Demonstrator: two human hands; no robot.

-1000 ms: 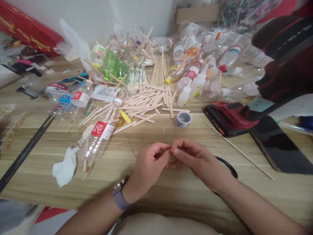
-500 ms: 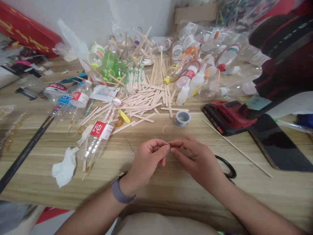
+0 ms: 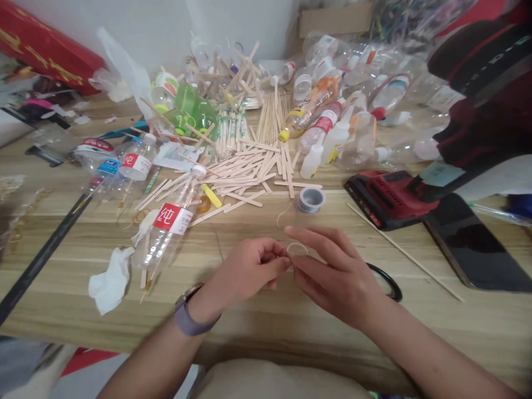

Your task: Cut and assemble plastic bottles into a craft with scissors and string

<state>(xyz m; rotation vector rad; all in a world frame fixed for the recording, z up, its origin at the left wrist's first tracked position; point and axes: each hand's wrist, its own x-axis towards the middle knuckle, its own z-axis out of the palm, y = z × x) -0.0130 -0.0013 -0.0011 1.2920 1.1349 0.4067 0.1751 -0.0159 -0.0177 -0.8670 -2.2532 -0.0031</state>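
Note:
Above the wooden table, my left hand is closed, thumb and forefinger pinching near one end of a thin pale loop that looks like a rubber band. My right hand holds the loop at its fingers, forefinger raised and thumb low. A dark thin wire curves out on the table beside my left hand. Just beyond the hands lies another pale band, near a grey spool. Black scissor-like handles show partly from under my right wrist.
A plastic bottle and crumpled tissue lie left. Wooden craft sticks spread behind, with many bottles beyond. On the right are a red-black power drill, a phone and a thin stick.
My right fingers have spread from a tight pinch and the forefinger has lifted, showing the pale loop between the hands. My left hand has shifted slightly and stays pinched.

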